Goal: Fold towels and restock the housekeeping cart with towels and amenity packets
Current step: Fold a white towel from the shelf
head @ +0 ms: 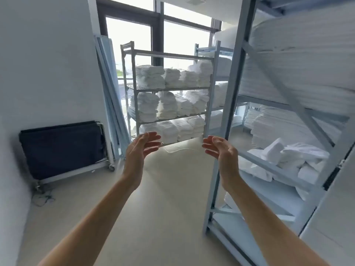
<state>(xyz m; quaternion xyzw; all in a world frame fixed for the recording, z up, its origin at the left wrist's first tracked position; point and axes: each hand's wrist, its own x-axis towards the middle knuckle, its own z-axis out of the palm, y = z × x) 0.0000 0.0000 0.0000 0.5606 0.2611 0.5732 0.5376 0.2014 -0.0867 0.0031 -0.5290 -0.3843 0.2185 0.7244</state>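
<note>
linen room with pale flooring point(163, 198) and a big window point(134, 41) behind a grey wire rack point(169, 87) stacked with folded white towels point(151, 76) on three shelves. both arms reach out toward it: left hand point(141, 148) and right hand point(219, 148) face each other palm to palm, fingers spread and relaxed, holding nothing, well short of the stacks. a taller blue shelving unit point(232, 104) stands close on the right, with loose, crumpled linen point(288, 160) on a lower shelf. a dark folded cart point(61, 148) on castors leans by the left wall — whether that is the housekeeping cart i cannot tell, and no amenity packets show.

risks, as i judge them: a two-handed grab at a tall stack could tip the pile beside it, since they sit touching. a white cord point(178, 149) lies on the floor just before the rack — a snag underfoot. the blue upright sits near the right forearm, so a wide swing with a load could catch it.
</note>
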